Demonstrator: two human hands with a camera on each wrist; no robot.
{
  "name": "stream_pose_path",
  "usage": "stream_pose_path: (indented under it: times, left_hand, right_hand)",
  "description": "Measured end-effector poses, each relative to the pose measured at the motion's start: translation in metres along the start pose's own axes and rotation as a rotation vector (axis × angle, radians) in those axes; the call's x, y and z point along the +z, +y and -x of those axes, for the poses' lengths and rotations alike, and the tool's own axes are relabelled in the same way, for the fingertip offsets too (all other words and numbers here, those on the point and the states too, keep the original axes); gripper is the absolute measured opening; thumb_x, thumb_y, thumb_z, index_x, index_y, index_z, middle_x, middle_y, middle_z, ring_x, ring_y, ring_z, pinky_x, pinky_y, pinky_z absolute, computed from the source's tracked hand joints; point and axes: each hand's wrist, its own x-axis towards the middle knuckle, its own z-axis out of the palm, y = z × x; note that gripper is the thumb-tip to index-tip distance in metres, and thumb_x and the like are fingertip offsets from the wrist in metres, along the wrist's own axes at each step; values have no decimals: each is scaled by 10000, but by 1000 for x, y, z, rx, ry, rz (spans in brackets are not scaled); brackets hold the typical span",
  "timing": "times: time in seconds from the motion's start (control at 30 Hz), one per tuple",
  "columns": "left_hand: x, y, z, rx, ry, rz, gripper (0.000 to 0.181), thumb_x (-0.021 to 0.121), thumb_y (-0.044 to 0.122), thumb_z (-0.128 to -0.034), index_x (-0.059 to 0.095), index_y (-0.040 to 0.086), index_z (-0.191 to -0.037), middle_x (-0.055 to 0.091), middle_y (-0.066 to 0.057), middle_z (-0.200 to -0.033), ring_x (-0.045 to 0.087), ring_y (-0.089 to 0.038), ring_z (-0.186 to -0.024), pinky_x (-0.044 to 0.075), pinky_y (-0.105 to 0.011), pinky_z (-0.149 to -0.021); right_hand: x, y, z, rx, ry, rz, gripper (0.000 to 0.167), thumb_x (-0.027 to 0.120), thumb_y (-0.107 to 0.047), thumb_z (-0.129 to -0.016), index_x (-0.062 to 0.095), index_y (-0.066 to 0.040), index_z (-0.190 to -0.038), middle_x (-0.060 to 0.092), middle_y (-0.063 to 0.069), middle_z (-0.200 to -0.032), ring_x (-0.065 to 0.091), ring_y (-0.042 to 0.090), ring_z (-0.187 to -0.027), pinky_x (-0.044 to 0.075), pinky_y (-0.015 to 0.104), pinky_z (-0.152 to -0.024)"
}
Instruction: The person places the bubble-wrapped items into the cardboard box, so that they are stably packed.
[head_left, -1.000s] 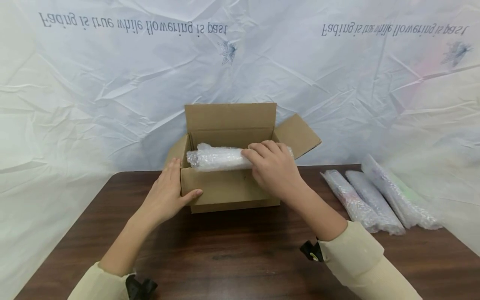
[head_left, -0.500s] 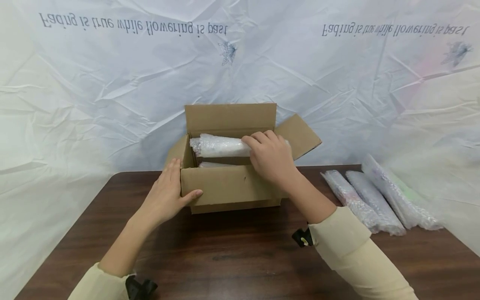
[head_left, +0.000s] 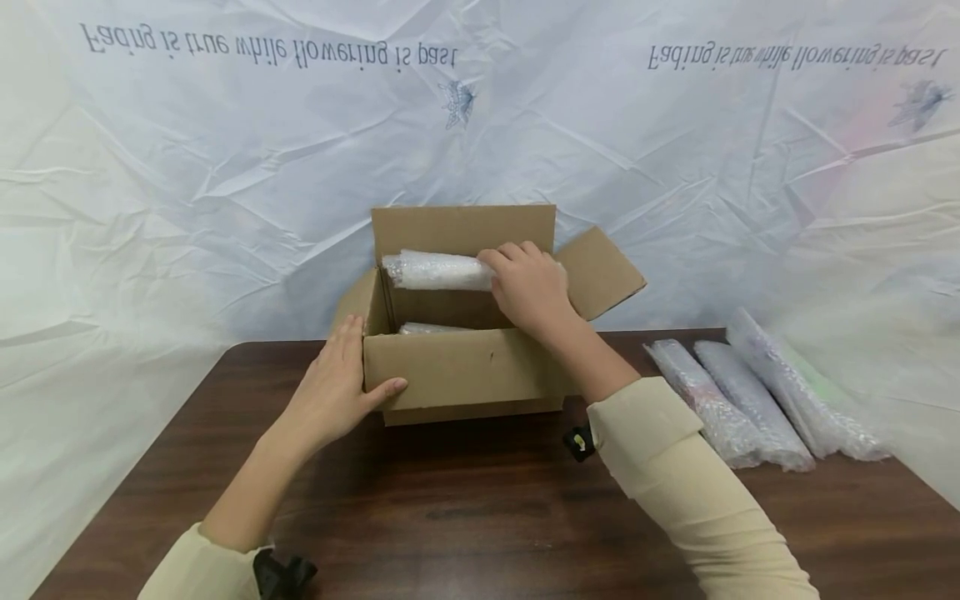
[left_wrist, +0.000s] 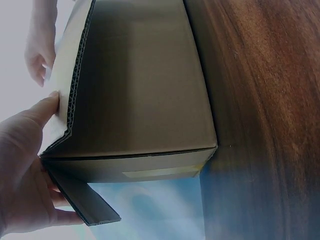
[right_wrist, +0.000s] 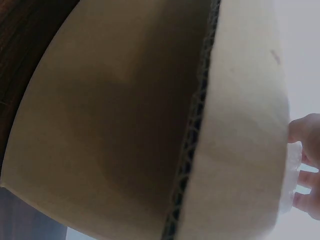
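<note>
Handling the wrapped roll [head_left: 440, 272] well here should mean a level, light hold: firm enough that the slick plastic does not slip, yet soft enough not to burst the bubbles. Because the right hand [head_left: 528, 287] has it near its right end, the long left part could dip or swing, so moving the hold nearer the middle would probably balance it better. The roll also needs room past the left flap [head_left: 358, 304] and the right flap [head_left: 602, 273], and the cardboard box [head_left: 465, 367] is best braced gently, without crushing its corner.

That bracing falls to the left hand [head_left: 335, 387], whose grip is spread at the box's front left corner, fingers straight along the side and thumb on the front flap. The right grip is closed round the roll from above.

From that grip, the roll stretches leftward across the box mouth, in front of the back flap [head_left: 463, 232]; whether they touch I cannot tell. Another roll [head_left: 431, 328] shows low inside, mostly hidden. The box stands toward the far edge of the worktop [head_left: 450, 517], while more wrapped rolls [head_left: 705, 404] lie near its far right corner.
</note>
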Motion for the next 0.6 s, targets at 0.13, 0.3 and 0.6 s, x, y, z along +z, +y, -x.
stream_pose_path:
  times: [0.13, 0.3, 0.6]
  left_hand:
    - [-1, 0, 0, -6, -6, 9, 1029, 520, 592, -853, 27, -97, -1436, 89, -293, -1480, 93, -412, -1359, 179, -576, -1045]
    - [0, 1, 0, -14, -11, 12, 1024, 526, 585, -855, 27, -95, -1437, 89, -289, -1482, 91, -407, -1361, 181, -576, -1044]
    - [0, -1, -1, -6, -3, 13, 1025, 527, 584, -855, 35, -105, -1432, 93, -297, -1478, 92, -411, -1359, 170, -559, -1056]
  right_hand:
    - [3, 1, -1, 56, -117, -1, 351, 599, -68, -856, 604, -139, -1200, 614, 73, -1136, 543, 296, -991, 465, 421, -700]
    - [2, 4, 5, 79, -154, 4, 381, 613, -140, -870, 576, -150, -1249, 595, 64, -1182, 526, 294, -1038, 452, 445, -761]
    - [-27, 33, 27, 106, 20, -79, 354, 626, -81, -827, 605, -90, -1180, 624, 109, -1111, 542, 331, -1022, 441, 465, -837]
